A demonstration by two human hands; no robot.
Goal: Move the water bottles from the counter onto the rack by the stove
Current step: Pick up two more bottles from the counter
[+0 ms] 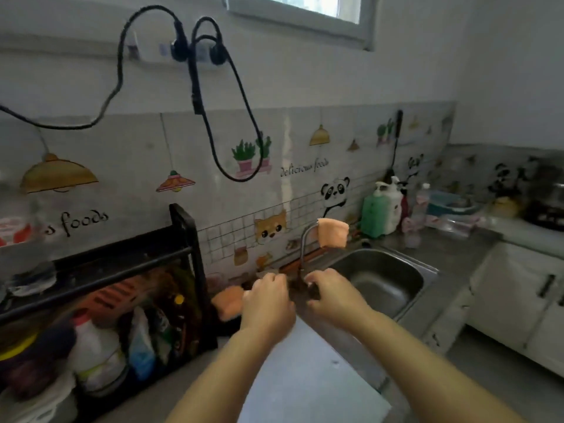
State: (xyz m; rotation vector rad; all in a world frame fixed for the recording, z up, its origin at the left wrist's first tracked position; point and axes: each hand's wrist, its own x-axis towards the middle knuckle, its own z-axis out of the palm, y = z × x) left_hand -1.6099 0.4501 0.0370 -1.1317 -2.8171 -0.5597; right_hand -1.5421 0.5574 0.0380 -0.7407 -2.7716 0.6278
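Now | left hand (266,303) curled, contents unclear | right hand (331,293) curled at faucet (305,239) base, grip unclear | water bottle (421,203) at worktop (451,251) back edge near stove (546,216)

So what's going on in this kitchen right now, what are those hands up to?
A person stands at the counter with both hands reaching toward the base of the faucet, just left of the sink. The left hand is curled beside an orange sponge; the right hand is curled too, but whether either holds anything is unclear. A clear water bottle stands on the far counter. The black rack sits to the left.
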